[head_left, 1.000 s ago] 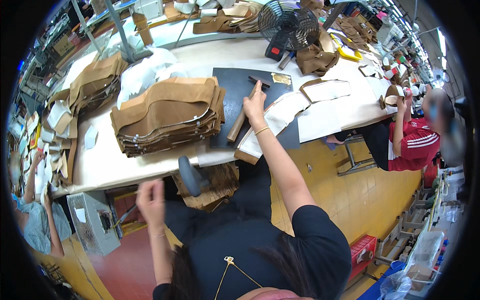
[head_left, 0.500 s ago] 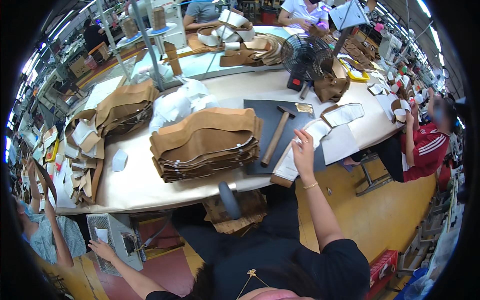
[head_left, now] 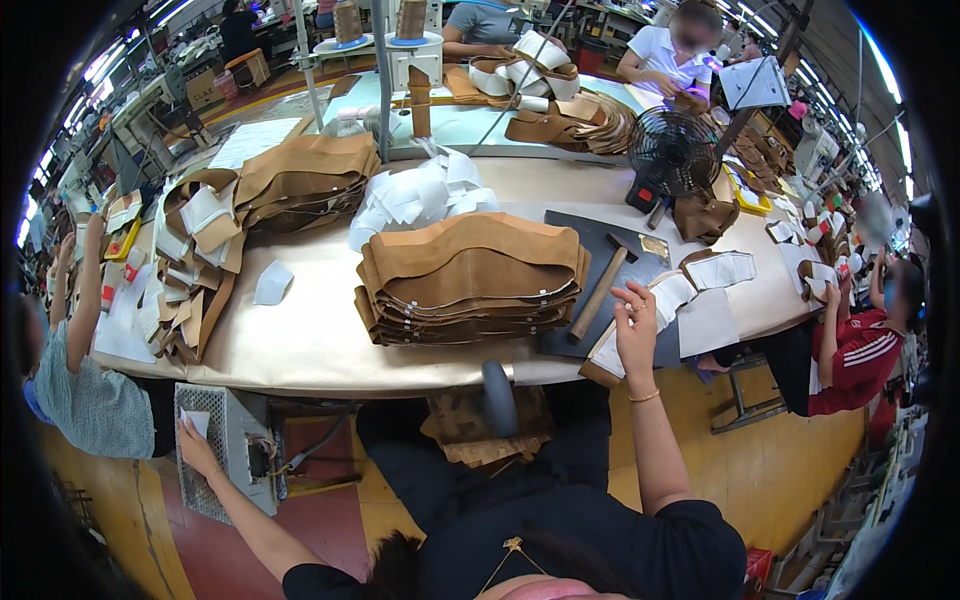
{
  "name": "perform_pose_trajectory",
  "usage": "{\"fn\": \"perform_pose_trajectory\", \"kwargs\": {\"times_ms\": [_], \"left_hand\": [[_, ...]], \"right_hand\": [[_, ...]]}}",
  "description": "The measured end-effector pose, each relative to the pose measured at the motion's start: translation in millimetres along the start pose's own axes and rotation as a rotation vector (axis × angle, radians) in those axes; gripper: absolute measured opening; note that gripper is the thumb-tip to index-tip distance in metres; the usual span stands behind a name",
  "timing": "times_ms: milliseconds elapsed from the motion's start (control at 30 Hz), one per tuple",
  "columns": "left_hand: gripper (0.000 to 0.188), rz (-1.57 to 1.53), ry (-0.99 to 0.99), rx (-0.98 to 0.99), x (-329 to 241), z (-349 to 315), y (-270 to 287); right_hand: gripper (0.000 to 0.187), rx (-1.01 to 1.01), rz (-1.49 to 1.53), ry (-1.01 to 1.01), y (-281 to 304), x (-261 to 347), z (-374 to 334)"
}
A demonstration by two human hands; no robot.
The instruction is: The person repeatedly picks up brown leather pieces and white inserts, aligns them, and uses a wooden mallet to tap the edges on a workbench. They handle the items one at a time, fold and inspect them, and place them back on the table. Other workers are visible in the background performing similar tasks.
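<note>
My left hand [head_left: 200, 448] reaches to a grey metal box with a perforated front [head_left: 215, 490] below the table's left edge. Its fingers close on a small white patch [head_left: 197, 420] at the top of that box. My right hand [head_left: 636, 330] is at the table's front right, fingers loosely bent and apart. It hovers over or lightly touches a brown leather strip with white backing [head_left: 608, 352], and I cannot tell which. This strip lies across a dark mat [head_left: 565, 342]. A hammer with a wooden handle [head_left: 598, 298] rests on the mat, left of my right hand.
A tall stack of brown leather pieces [head_left: 470, 265] stands mid-table, with white patches [head_left: 425, 195] piled behind. More leather [head_left: 310, 180] lies left. A black fan [head_left: 675, 150] stands at the back right. People work at left, right and across the table.
My view has swung left, so the table sits farther right in it. My left hand has closed from spread fingers onto the white patch. My right hand stays by the strip.
</note>
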State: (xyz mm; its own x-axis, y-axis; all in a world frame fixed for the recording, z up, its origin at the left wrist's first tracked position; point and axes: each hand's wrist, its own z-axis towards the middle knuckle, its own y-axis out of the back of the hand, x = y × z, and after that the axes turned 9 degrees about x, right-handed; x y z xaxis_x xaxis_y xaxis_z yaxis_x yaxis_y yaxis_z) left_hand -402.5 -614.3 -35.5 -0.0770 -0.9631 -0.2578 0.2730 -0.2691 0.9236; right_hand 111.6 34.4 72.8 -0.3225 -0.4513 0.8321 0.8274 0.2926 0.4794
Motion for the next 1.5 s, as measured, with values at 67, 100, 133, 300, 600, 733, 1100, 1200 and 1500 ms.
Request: {"fn": "perform_pose_trajectory", "kwargs": {"times_ms": [67,100,133,300,600,733,1100,1200,1500], "left_hand": [[0.055,-0.363,0.012,-0.059,-28.8,-1.6,9.1],[0.056,-0.53,0.019,-0.099,-39.7,-2.9,25.2],[0.056,-0.704,0.047,-0.086,-38.1,4.1,27.2],[0.054,-2.472,-0.42,0.757,-247.3,-93.0,82.1],[0.07,-2.513,-0.215,1.501,-491.3,-272.6,123.7],[0.07,-2.223,-0.331,1.353,-527.9,-321.4,128.1],[0.068,-1.536,-1.142,0.976,-578.7,-384.9,95.6],[0.059,-1.667,-0.852,1.177,-609.7,-410.4,90.6],[0.036,-1.862,0.917,2.069,-711.0,-525.1,0.5]], "right_hand": [[0.024,-0.011,-0.02,0.004,2.7,13.8,-1.1],[0.026,-0.024,-0.023,0.068,-0.1,18.9,-1.6],[0.027,-0.037,-0.026,0.131,-3.2,24.1,-1.0],[0.032,-0.062,-0.015,0.331,-7.6,65.5,-13.8],[0.021,0.222,0.487,0.263,-17.4,96.4,-58.6],[0.026,0.451,1.034,-0.084,-15.6,90.9,-81.6],[0.015,0.228,1.123,-0.372,59.2,38.3,-73.8],[0.016,-0.104,0.951,-0.29,102.1,16.9,-71.4],[0.022,-0.405,0.647,-0.24,179.7,-23.5,-102.2]]}}
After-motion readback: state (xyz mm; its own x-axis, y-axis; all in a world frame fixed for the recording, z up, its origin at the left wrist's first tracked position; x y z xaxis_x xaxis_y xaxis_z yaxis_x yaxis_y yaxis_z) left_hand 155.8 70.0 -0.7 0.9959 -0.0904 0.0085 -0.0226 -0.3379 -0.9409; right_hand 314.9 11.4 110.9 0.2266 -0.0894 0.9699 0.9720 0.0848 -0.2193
